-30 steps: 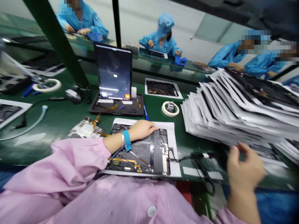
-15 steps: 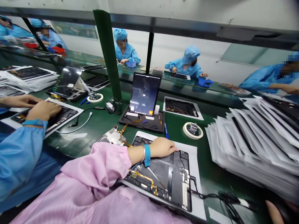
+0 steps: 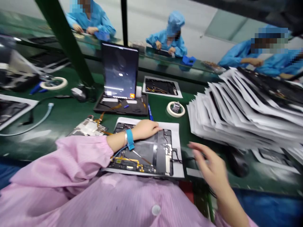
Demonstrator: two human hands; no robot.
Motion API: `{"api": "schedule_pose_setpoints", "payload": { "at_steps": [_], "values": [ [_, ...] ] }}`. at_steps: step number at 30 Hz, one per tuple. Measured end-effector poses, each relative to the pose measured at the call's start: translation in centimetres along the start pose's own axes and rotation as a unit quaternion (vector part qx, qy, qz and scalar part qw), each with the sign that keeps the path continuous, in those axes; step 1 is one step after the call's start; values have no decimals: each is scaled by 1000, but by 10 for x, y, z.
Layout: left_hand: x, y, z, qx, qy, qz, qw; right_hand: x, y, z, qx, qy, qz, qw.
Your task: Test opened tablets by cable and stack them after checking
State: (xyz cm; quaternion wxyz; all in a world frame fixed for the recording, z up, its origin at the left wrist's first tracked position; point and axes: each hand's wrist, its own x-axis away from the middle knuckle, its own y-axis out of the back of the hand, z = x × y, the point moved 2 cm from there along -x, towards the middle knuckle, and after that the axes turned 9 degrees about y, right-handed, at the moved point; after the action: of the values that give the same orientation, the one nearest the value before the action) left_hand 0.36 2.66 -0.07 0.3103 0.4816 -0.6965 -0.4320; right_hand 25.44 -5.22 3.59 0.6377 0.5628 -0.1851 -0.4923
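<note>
Head view: opened tablet (image 3: 145, 150) under left hand (image 3: 146, 129)

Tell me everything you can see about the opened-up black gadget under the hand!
The opened-up black gadget is flat and rectangular, with its insides showing. Broad dark-grey panels fill the middle, gold ribbons run along the near edge, and a pale strip sits toward the right. The frame looks like metal or plastic; I can't tell which. It lies flat on a white sheet. The left hand rests across its far part, and a black plug meets its right edge.
</note>
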Motion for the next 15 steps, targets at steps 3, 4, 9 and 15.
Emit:
{"api": "schedule_pose_setpoints", "payload": {
  "at_steps": [3,4,9,15],
  "values": [
    [-1,0,2,4,-8,17,1000,-11,-22,13,-125,-19,158,979],
    [-1,-1,3,3,-7,23,1000,-16,-29,14,-171,-29,198,965],
    [0,-1,2,-3,-2,31,1000,-25,-32,-3,-345,-122,251,896],
    [0,-1,1,-3,10,40,999,-13,-19,-9,-494,-230,65,836]
  ]
}}
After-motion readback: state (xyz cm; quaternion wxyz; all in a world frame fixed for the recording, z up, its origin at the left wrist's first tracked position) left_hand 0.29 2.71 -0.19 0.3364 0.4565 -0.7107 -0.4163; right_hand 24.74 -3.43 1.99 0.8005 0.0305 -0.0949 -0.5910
